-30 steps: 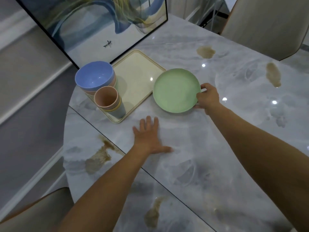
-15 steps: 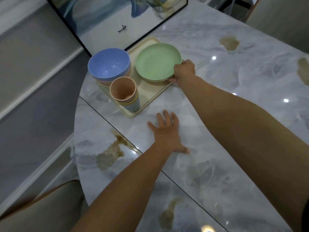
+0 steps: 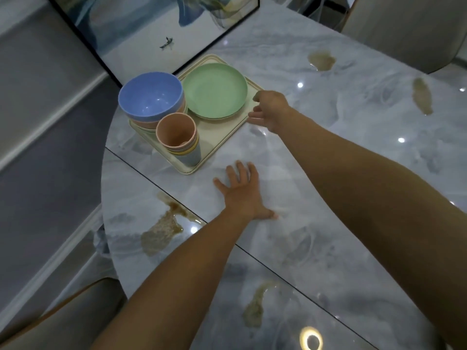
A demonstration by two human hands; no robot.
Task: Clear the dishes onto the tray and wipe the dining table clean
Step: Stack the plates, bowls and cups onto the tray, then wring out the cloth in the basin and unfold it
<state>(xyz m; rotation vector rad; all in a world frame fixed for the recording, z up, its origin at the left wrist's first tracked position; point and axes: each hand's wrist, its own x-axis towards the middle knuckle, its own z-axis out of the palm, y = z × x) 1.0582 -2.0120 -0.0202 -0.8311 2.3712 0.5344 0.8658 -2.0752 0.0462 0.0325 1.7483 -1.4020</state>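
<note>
The green plate (image 3: 214, 93) lies flat on the cream tray (image 3: 222, 132), filling its far right part, with its left rim close against the stack of bowls (image 3: 151, 101), the top one blue with pinkish ones beneath it. In front of the bowls, at the near left of the tray, stands a stack of cups (image 3: 178, 137), the top one peach-coloured and the lower ones showing only as pink, yellow and grey-blue bands. The tray sits near the rounded end of the marble dining table (image 3: 328, 173), its far corner just beside a framed picture (image 3: 151, 29) that leans against the wall. The right hand (image 3: 271, 111) hovers over the tray's right edge, just beside the plate but apart from it, its fingers loosely curled and holding nothing. The left hand (image 3: 243, 190) rests palm down on the table in front of the tray, fingers spread and flat, thumb out to the side, also empty. Brown spill stains mark the tabletop: one large stain (image 3: 161, 228) near the left edge, one (image 3: 255, 309) close to the near edge, and two more (image 3: 322, 60) on the far right side near a chair back (image 3: 404, 29). Another chair (image 3: 58, 322) shows at the lower left.
</note>
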